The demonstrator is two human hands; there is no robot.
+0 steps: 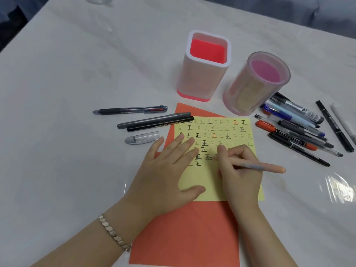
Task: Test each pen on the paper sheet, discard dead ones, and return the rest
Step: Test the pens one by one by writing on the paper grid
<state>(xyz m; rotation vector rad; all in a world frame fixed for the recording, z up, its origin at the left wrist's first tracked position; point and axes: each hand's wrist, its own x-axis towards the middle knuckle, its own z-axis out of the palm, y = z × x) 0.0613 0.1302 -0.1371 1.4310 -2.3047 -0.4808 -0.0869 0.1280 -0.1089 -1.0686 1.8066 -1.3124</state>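
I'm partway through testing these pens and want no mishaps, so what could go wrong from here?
The left hand lies flat on the yellow sheet, fingers over written marks; fresh ink might smear. The loose clear cap lies beside that hand and could get knocked away. The pile of pens on the right lies near the right hand gripping the peach pen; a careless sweep could scatter them.

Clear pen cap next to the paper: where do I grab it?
Pinch the clear pen cap across its middle from above. It lies flat and alone on the table, so both long sides are free.
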